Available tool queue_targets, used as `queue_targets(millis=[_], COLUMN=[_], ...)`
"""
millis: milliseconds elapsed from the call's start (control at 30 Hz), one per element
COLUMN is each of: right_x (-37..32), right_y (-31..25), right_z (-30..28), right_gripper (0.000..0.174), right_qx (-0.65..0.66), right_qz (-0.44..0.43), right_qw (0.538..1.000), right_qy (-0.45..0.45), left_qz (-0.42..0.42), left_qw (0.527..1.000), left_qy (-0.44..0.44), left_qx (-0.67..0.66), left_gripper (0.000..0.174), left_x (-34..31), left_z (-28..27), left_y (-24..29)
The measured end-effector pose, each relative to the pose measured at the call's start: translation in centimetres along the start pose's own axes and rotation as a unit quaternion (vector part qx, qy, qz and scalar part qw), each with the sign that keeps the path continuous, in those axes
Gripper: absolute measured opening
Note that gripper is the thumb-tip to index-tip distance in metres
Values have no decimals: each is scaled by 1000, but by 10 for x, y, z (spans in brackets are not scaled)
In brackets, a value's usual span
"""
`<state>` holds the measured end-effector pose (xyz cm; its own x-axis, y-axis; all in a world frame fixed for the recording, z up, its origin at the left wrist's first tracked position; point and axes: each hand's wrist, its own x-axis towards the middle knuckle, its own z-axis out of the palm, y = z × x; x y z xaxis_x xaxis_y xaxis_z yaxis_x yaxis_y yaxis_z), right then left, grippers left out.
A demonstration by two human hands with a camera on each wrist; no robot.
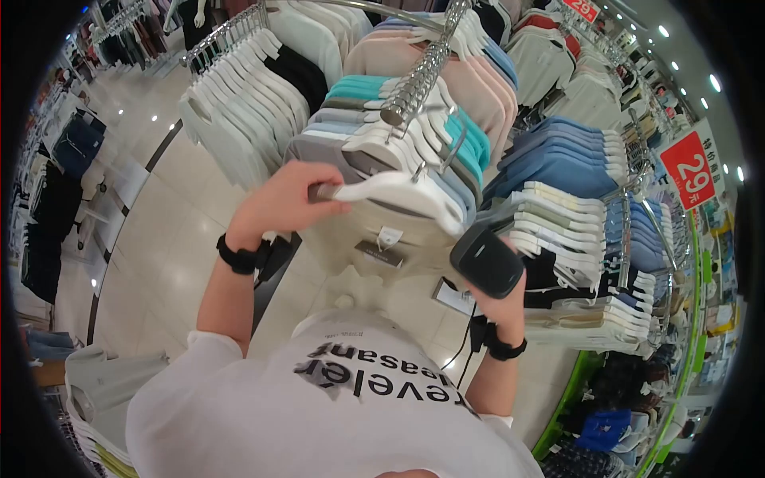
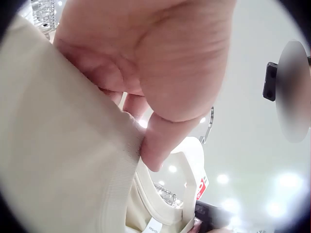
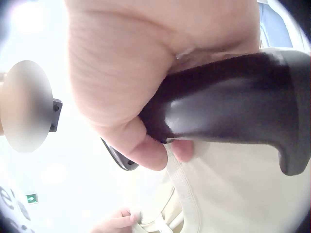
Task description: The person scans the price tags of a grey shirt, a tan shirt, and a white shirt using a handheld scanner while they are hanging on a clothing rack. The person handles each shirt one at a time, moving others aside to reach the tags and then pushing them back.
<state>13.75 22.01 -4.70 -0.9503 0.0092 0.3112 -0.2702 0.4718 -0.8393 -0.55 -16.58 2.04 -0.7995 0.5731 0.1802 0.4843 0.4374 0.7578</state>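
A cream knit top [image 2: 58, 131] with a ribbed neckline hangs in front of the person, below a white hanger [image 1: 390, 190] at the rack's near end. My left hand [image 1: 291, 199] pinches its ribbed edge between thumb and fingers, by the hanger's left end. A white neck label [image 1: 389, 237] and a dark tag [image 1: 378, 253] show on the top. My right hand [image 1: 500, 291] grips a black scanner-like handheld device [image 1: 486, 261] with a flared, rounded head. In the right wrist view, its fingertips [image 3: 153, 154] curl under the glossy body, overlapping the cream neckline.
A metal rail [image 1: 422, 76] bears many hung garments ahead. Blue tops [image 1: 558, 163] hang on the right rack, light tops [image 1: 243, 103] on the left. A red price sign [image 1: 692, 169] stands at right. Tiled floor [image 1: 183, 239] lies to the left.
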Motion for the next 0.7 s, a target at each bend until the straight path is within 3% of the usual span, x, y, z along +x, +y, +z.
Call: queue_targets(millis=[33,100,200,300,433,700], right_x=[-3,0,3,-1,8,14], right_y=[2,-8,-5,3,0,22], right_z=[6,23,41,54,81,99], right_gripper=[78,53,38,42,37,37], right_qx=[-8,49,7,-10,-22,13], right_qz=[3,27,6,53,26,72], right_qw=[1000,998,1000,999,998,995], right_qy=[-6,12,26,-2,60,66], left_qz=[3,-62,-56,-60,-45,-22], left_qw=[1000,997,998,998,997,993], left_qy=[4,-15,7,20,53,49], left_qx=[3,-54,-31,-8,44,110], left_gripper=[31,31,28,25,20,17], left_x=[-4,-11,-16,-14,-5,11], left_z=[3,12,26,30,28,27], left_y=[-4,-18,-41,-48,-63,-85])
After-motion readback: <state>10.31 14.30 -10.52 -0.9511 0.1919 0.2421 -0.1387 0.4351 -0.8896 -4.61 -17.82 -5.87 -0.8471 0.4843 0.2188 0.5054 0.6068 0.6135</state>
